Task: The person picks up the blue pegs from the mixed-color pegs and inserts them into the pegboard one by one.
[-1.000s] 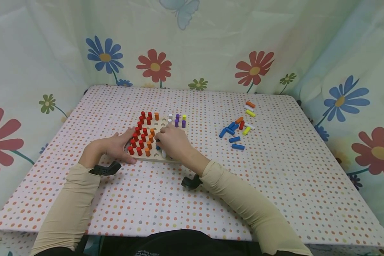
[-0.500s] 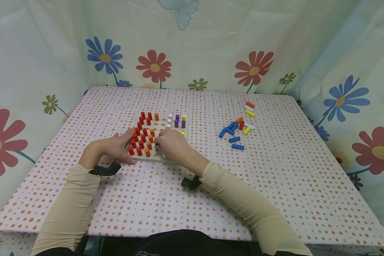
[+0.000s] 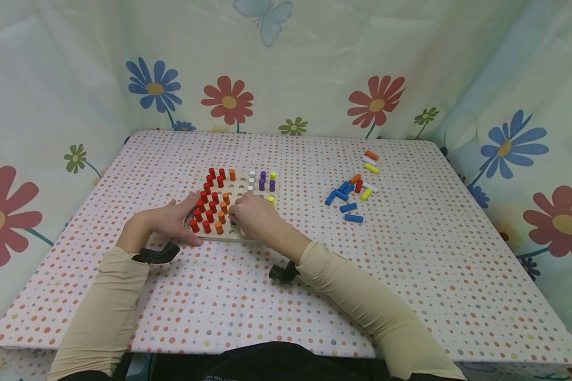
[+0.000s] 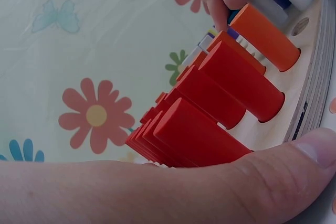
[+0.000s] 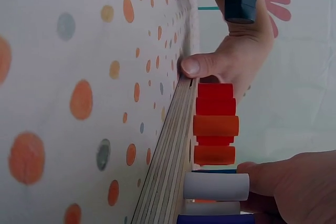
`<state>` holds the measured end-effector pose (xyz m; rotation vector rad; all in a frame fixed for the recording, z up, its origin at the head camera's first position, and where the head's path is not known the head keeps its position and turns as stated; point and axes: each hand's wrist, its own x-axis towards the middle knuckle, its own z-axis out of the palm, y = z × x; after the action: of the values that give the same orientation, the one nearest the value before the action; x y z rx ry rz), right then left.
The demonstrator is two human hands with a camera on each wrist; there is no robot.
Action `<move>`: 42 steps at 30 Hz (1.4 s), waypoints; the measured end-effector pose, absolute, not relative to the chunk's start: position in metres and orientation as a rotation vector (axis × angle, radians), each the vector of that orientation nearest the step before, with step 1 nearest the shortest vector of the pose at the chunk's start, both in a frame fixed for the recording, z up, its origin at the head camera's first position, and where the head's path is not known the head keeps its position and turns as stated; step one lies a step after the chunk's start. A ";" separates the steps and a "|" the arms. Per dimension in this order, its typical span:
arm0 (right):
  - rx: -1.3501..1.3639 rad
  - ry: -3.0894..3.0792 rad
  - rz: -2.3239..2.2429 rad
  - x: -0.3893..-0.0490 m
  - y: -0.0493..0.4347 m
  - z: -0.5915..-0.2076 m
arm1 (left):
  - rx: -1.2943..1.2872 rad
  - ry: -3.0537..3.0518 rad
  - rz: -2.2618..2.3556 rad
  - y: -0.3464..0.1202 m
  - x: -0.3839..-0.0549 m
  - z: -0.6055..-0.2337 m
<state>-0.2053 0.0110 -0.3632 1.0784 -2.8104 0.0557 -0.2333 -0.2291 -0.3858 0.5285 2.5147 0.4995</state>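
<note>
A wooden pegboard with several rows of upright coloured pegs lies on the table left of centre. My left hand rests against its left side, fingers spread, with the straight thumb along the front left corner. Over the board's front middle, my right hand pinches a blue peg, mostly covered by the fingers. Red pegs fill the left side, and an orange peg stands near the pinching fingertips. A white peg stands close beside that hand.
Loose blue pegs lie on the dotted tablecloth to the right, with orange, red, white and yellow ones around them. Farther back are a loose orange peg, a white one and a yellow one. A flowered curtain hangs behind the table.
The right hand has shifted slightly over the board, uncovering a yellow peg at its right and covering a white peg at the front. The left hand keeps its place.
</note>
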 end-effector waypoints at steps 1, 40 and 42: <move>1.082 -2.804 0.049 -0.205 0.011 -0.363 | 0.526 2.515 0.499 -0.229 -0.233 -0.386; 1.126 -2.818 0.351 -0.209 0.019 -0.343 | 0.526 2.520 0.504 -0.229 -0.233 -0.387; 1.073 -2.824 0.403 -0.213 0.026 -0.337 | 0.530 2.522 0.502 -0.229 -0.233 -0.387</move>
<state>-0.2132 0.0260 -0.3369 1.0732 -2.8240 0.4027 -0.2332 -0.2292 -0.3871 0.5296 2.5217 0.5020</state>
